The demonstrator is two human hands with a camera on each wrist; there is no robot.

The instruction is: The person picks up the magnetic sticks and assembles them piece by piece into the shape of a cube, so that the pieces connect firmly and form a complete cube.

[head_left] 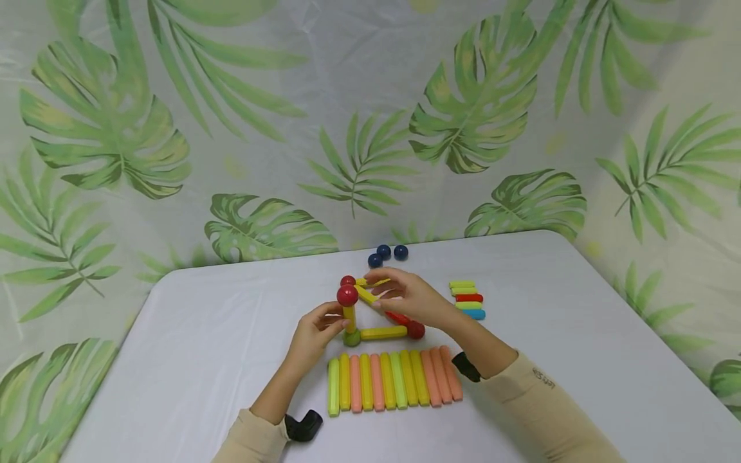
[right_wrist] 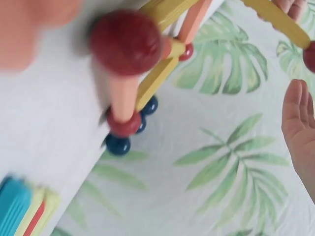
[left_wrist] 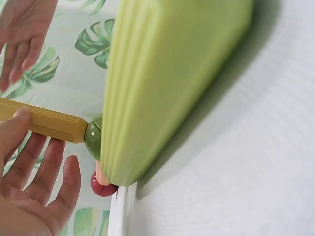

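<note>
White table against a leaf-print backdrop. Left forearm in a beige sleeve, a black wrist mount beside it. Left hand reaches up from below; its fingertips pinch the upright yellow stick of a small stick-and-ball frame, thumb on one side and fingers on the other. In the left wrist view the thumb lies on that same yellow stick, the other fingers loosely spread beneath it, and the stick ends in a green ball. The frame stands at table centre: a red ball tops the upright stick, the green ball sits at its foot, a second yellow stick runs flat from there to another red ball, and a smaller red ball shows behind. In front of the frame, a row of sticks lies side by side, green, yellow and salmon, touching one another. Right hand hovers over the frame's upper part, fingers curved over a slanted yellow stick; whether they grasp it or merely rest on it cannot be told. Behind, three dark blue balls cluster near the far edge. Further right, a small stack of short sticks, green, red, yellow, blue, lies well apart from the frame.
</note>
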